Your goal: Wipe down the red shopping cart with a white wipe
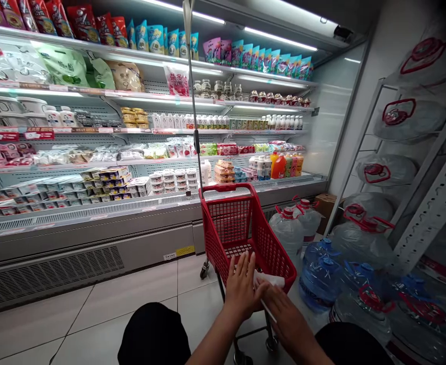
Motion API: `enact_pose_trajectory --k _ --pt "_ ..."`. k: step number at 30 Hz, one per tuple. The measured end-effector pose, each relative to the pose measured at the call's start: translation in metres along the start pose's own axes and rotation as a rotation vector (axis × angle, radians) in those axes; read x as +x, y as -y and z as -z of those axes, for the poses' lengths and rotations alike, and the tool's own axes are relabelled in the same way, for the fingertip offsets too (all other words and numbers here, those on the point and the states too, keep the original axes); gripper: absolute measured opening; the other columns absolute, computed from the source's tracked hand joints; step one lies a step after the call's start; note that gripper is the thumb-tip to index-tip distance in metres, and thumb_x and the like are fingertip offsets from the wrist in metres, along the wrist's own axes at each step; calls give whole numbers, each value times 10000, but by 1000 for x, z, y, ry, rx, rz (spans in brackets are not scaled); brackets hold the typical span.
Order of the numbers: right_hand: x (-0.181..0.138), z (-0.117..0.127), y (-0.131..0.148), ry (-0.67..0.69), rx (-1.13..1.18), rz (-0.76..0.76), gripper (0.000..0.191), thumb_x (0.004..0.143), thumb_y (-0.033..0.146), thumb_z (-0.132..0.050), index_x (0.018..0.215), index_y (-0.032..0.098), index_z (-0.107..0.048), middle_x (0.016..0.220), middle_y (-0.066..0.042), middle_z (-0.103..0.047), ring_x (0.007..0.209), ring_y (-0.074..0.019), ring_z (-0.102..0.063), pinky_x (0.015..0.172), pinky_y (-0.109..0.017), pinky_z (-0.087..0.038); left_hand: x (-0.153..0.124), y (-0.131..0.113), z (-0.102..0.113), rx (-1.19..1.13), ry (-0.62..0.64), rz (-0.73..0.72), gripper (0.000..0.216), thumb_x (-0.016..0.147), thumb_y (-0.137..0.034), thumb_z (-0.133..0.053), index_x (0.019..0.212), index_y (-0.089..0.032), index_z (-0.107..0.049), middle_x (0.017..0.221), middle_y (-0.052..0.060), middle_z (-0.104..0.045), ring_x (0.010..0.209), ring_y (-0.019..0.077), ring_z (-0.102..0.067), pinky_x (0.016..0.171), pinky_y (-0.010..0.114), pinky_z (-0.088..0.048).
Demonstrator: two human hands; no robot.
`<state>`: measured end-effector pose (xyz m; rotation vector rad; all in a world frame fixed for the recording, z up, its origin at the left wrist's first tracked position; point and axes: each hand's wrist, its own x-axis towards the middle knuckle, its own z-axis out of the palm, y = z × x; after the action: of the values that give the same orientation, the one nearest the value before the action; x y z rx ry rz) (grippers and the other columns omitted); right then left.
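Observation:
My left hand (241, 284) is held out in front of the red shopping cart (251, 223), its fingers stretched and nothing in its grasp. Close beside it, my right hand (289, 317) has its fingers bent round a white tissue-like piece (272, 280). Part of that piece sticks out above the fingers, and a thin white edge shows below them; the rest is hidden. The thumb side of my left hand overlaps the right fingertips. Behind both hands stands the cart's red plastic basket, tilted toward me, with a tall pole rising at its back left.
A lit refrigerated case (162, 228) with dairy cups, bottles and snack bags runs along the back. Large water jugs (323, 276) crowd the right floor beside a metal rack (428, 213). My dark-clothed knees (154, 334) show at the bottom, above pale floor tiles (93, 324).

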<state>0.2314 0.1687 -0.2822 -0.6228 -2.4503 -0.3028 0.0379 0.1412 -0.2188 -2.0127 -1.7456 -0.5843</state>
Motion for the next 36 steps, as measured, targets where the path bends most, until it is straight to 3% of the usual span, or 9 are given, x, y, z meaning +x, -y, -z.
enact_pose_trajectory --k 6,9,14,17,20,24,28,32,36 --pt "-7 34 -80 13 -50 -118 812 922 90 -370 1677 317 -172 1665 5 -382 1513 -212 -406 1276 -485 -289 -2 28 18 63 -15 -13 811 1043 -643 -388 1686 -265 -68 1717 40 -269 1580 235 -273 1305 466 -197" --pt "-2 29 -69 8 8 -112 761 954 114 -371 1667 331 -220 1629 8 -449 1497 -213 -432 1271 -493 -310 -2 36 17 83 -28 -6 794 1054 -624 -380 1684 -278 -44 1716 27 -275 1575 218 -286 1313 457 -172" --pt "17 14 -1 18 156 -74 772 924 106 -419 1660 279 -264 1619 -42 -466 1480 -249 -457 1243 -507 -375 -4 29 13 85 -35 51 820 1060 -632 -347 1679 -246 28 1719 26 -257 1578 208 -276 1317 471 -170" --pt "26 23 18 44 207 4 797 868 90 -490 1636 246 -345 1568 -80 -528 1451 -281 -496 1182 -479 -467 -10 19 18 46 14 21 785 1073 -620 -311 1678 -256 33 1719 -7 -242 1576 183 -278 1293 422 -247" --pt "31 42 5 112 242 129 849 827 44 -485 1634 265 -344 1563 -53 -535 1442 -245 -510 1205 -457 -446 -23 19 31 31 39 7 783 1071 -630 -307 1679 -256 18 1716 -9 -249 1574 189 -284 1286 410 -252" --pt "32 59 -44 155 206 248 882 830 26 -454 1649 302 -281 1630 1 -435 1509 -198 -407 1264 -449 -348 -39 33 57 51 42 -63 801 1063 -655 -314 1683 -231 -34 1723 8 -227 1591 192 -233 1318 401 -124" --pt "27 49 -82 135 153 117 833 890 31 -416 1654 321 -255 1648 3 -405 1533 -201 -360 1265 -485 -336 -46 44 77 98 43 -181 827 1052 -677 -330 1681 -196 -89 1727 19 -227 1602 184 -191 1325 377 -55" --pt "16 20 -74 131 316 -25 704 972 117 -414 1630 353 -327 1622 -5 -453 1488 -222 -443 1208 -472 -429 -50 51 86 127 54 -218 822 1052 -677 -330 1678 -186 -121 1725 23 -238 1608 182 -164 1326 374 -45" --pt "20 11 -55 -115 621 -575 531 1058 345 -344 1568 288 -478 1482 -74 -619 1341 -281 -613 1043 -474 -580 -54 56 90 130 88 -239 812 1052 -685 -309 1678 -202 -126 1730 17 -220 1610 177 -155 1326 385 -11"
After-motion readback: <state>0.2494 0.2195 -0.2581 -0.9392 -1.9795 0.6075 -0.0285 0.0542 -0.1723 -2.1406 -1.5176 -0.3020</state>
